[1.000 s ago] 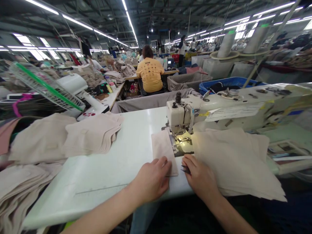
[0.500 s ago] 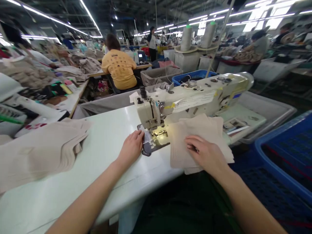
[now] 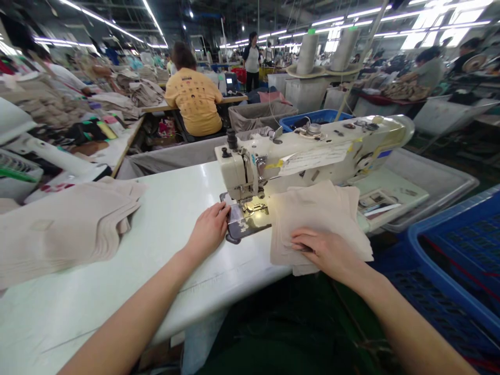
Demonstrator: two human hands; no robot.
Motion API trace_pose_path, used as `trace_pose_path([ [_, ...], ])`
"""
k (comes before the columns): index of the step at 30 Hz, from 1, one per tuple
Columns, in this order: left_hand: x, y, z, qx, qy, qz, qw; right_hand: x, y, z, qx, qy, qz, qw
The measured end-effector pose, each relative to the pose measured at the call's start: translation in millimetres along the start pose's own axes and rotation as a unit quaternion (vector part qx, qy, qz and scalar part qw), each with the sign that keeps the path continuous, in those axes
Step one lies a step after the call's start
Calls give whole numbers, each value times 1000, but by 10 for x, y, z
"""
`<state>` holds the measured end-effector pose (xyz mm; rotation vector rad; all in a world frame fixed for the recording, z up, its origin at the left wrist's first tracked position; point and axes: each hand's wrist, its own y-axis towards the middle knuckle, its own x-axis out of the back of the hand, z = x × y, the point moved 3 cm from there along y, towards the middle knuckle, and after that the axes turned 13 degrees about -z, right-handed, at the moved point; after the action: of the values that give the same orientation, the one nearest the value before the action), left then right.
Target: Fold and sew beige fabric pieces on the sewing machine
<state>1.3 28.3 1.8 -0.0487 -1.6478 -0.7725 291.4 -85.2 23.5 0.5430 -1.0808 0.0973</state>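
My left hand [image 3: 209,229] lies knuckles-up on the white table [image 3: 164,250]. Its fingertips touch a small pale fabric piece [image 3: 235,212] at the needle plate of the cream sewing machine [image 3: 312,148]. My right hand [image 3: 324,252] lies on a stack of beige fabric pieces [image 3: 316,213] to the right of the needle. Its fingers pinch the top piece near the stack's left edge. A small dark tool shows under those fingers. The machine's lamp lights the presser foot [image 3: 253,205].
A larger pile of beige pieces [image 3: 66,224] lies at the table's left. A blue crate [image 3: 461,245] stands at my right and a grey tray [image 3: 433,182] behind it. Two thread cones [image 3: 308,52] rise behind the machine. A person in a yellow shirt [image 3: 193,101] sits ahead with their back to me.
My head turned right, bringing the blue crate into view. My left hand pushed the small piece up to the needle plate. My right hand moved from the plate onto the beige stack.
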Motion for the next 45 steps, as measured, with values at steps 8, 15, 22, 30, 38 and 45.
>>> trace_pose_path([
  [8, 470, -110, -729, -136, -164, -4, 977, -53, 78, 510, 67, -4, -71, 995],
  [15, 490, -365, -649, -204, -309, 117, 922, -203, 129, 824, 122, 94, -69, 986],
  [22, 810, -897, 85, -16, -285, 94, 954, -253, 28, 536, 105, 126, -9, 986],
  [30, 848, -843, 219, 142, -309, 92, 936, -551, 388, 567, -70, 250, -11, 966],
  [38, 551, -844, 224, 373, -299, 1, 878, -836, 428, 397, -344, 304, -236, 857],
  [45, 567, -949, 105, 407, -265, -12, 874, -818, 421, 495, -240, 205, -133, 940],
])
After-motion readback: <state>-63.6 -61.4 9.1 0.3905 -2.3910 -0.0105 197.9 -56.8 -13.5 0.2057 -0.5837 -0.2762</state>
